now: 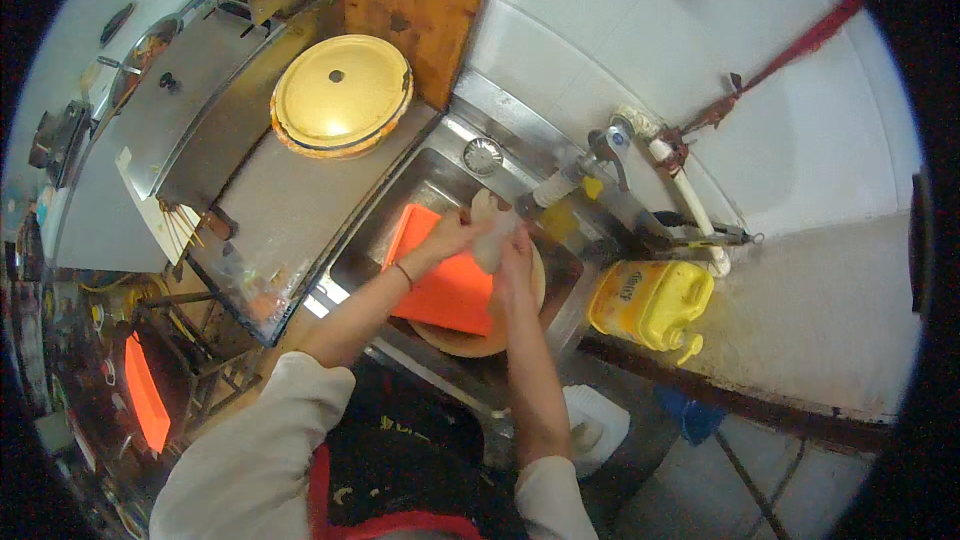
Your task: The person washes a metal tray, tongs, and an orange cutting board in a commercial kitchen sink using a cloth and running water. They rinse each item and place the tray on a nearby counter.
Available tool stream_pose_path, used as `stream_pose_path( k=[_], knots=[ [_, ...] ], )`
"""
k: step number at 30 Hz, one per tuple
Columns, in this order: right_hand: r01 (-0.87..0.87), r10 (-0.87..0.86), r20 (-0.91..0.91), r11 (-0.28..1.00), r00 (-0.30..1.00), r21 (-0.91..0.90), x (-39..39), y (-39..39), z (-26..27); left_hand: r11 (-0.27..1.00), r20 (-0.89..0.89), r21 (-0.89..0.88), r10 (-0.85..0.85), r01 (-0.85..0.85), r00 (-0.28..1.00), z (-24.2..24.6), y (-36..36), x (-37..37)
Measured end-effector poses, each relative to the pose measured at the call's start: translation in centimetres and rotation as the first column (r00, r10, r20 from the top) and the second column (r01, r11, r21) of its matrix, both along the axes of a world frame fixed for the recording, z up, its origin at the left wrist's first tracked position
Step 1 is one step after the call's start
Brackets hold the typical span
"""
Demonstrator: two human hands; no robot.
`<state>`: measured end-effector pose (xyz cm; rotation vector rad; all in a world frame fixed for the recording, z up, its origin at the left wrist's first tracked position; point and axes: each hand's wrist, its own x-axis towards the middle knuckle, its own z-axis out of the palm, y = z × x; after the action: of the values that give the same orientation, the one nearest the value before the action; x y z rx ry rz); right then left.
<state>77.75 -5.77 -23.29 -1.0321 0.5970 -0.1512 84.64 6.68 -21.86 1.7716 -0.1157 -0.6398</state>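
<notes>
Both hands are over a stainless steel sink (pixel 352 259), under the tap. My left hand (pixel 448 232) grips one side of a limp, whitish cloth-like piece (pixel 491 236), too blurred to name surely. On its other side, my right hand (pixel 515 259) has its fingers closed on the same piece. Below them a bright orange plastic tray (pixel 442 296) lies tilted in the basin. It rests over a round, tan board or basin (pixel 457 345), which it mostly covers. The tap (pixel 559 186) has a pale corrugated spout pointing towards my hands.
A yellow lidded enamel pot (pixel 341 94) stands on the metal counter to the left, before a wooden board (pixel 416 7). Right of the sink sits a yellow pump jug (pixel 652 304). Tongs (pixel 705 236) lie behind it. Bamboo skewers (pixel 180 223) stick out at the left counter.
</notes>
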Motion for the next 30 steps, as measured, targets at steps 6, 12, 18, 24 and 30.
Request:
stream_pose_path(
  k=[6,12,18,24,30],
  knots=[
    [0.091,-0.095,-0.113,0.995,0.989,-0.042,-1.8,-1.5,-1.5,0.883,-0.333,-0.388,0.135,-0.266,0.933,-1.1,0.0,-3.4],
    [0.104,-0.104,-0.013,0.995,0.995,-0.013,-1.8,1.0,0.4,0.984,0.321,0.118,0.089,-0.133,0.943,-5.1,1.6,-2.6],
    [-0.043,0.043,-0.009,0.938,0.999,-0.345,-2.3,-0.3,-0.9,0.821,0.117,0.046,-0.57,0.569,0.813,2.4,1.2,-0.2],
    [-0.25,0.26,-0.123,0.538,0.958,-0.805,-2.7,-1.0,-0.1,0.918,0.26,-0.149,-0.323,0.369,0.91,2.2,2.1,1.2],
    [-0.122,-0.017,-0.223,0.795,0.975,-0.594,-7.2,-6.0,-8.8,0.963,0.108,-0.181,-0.181,0.198,0.978,4.0,2.1,2.3]
  ],
)
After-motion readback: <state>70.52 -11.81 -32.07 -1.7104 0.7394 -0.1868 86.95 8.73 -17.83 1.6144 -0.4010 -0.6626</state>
